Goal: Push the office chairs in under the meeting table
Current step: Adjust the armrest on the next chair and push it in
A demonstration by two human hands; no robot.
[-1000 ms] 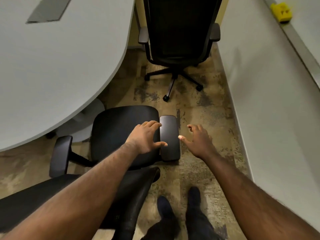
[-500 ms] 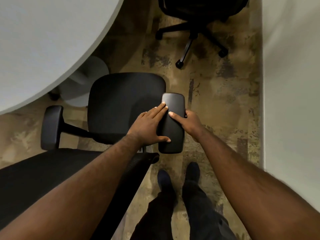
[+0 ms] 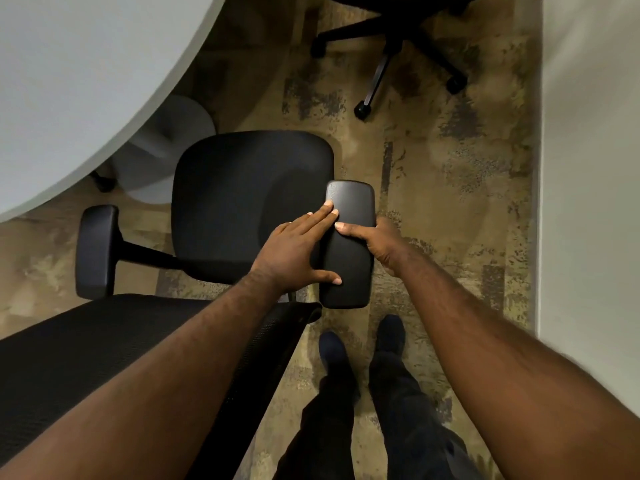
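Since both hands meet on the chair's armrest [image 3: 349,251], left hand [image 3: 294,251] flat, right hand [image 3: 375,242] gripping, the castered office chair [image 3: 249,202] beside the meeting table [image 3: 86,81] should roll easily.

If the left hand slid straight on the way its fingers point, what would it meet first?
The left hand points along the armrest pad; past that pad's far end, only carpet shows, then perhaps the far chair's caster; depth is unclear.

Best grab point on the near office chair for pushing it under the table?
Probably the armrest pad nearest the person, from the wall side: it is long, flat and faces up beside the seat. The right hand grips its outer edge; the left hand lies flat across it. The backrest top edge also looks pushable toward the table.
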